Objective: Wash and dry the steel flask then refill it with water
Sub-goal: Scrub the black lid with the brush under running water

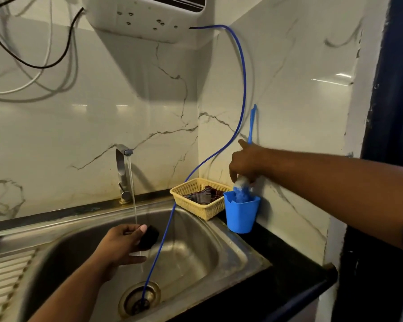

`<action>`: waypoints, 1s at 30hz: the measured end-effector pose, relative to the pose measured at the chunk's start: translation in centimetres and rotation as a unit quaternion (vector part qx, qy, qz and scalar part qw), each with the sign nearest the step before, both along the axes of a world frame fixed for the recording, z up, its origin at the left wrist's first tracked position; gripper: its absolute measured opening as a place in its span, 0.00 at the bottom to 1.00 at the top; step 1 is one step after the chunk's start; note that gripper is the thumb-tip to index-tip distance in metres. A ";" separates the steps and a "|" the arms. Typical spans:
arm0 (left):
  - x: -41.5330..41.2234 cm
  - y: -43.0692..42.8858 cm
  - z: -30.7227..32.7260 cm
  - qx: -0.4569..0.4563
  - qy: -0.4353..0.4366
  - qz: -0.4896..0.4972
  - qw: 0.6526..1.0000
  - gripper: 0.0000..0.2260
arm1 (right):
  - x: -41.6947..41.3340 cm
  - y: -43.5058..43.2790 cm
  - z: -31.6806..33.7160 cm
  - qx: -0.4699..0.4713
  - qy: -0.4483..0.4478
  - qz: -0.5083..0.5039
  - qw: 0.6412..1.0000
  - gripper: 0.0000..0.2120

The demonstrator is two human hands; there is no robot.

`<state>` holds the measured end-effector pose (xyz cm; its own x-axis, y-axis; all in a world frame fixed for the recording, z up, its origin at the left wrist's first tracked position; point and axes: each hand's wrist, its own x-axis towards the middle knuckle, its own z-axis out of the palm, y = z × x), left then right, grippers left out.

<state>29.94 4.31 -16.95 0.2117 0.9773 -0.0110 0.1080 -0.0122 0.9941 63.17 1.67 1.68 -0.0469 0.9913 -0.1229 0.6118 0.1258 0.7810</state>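
Observation:
No steel flask shows in this view. My left hand (120, 242) holds a small black object (149, 237), possibly a cap, over the steel sink (196, 247), right beside the water stream (133, 194) from the tap (122, 173). My right hand (247, 161) reaches to the wall corner and grips a bottle brush (251, 122) just above its white and blue bristles. The index finger points up along the blue handle. The bristles sit in a blue plastic cup (241, 214).
A thin blue hose (242, 89) runs from the wall-mounted white appliance (149, 17) down into the sink drain (139, 298). A yellow basket (196, 208) holding a dark cloth (204, 195) stands behind the sink. Black counter (289, 263) lies to the right, the ribbed draining board (5, 275) to the left.

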 end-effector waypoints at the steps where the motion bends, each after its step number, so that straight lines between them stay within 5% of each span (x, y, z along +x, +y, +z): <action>1: -0.1 0.1 0.0 -0.010 -0.011 0.006 1.000 0.11 | -0.1 -0.1 0.8 0.004 -0.003 -0.003 1.000 0.25; 12: 0.1 -0.6 0.5 -0.036 -0.070 0.009 0.997 0.11 | -1.3 -0.3 -1.2 0.001 -0.060 0.001 0.998 0.22; 21: 0.0 -0.5 0.2 -0.042 -0.060 0.009 0.997 0.13 | -1.8 -2.1 7.1 0.051 -0.043 -0.028 0.997 0.25; 30: 0.1 -0.9 0.7 -0.067 -0.072 0.002 0.995 0.15 | -1.3 -1.3 4.3 0.029 -0.064 -0.023 0.997 0.26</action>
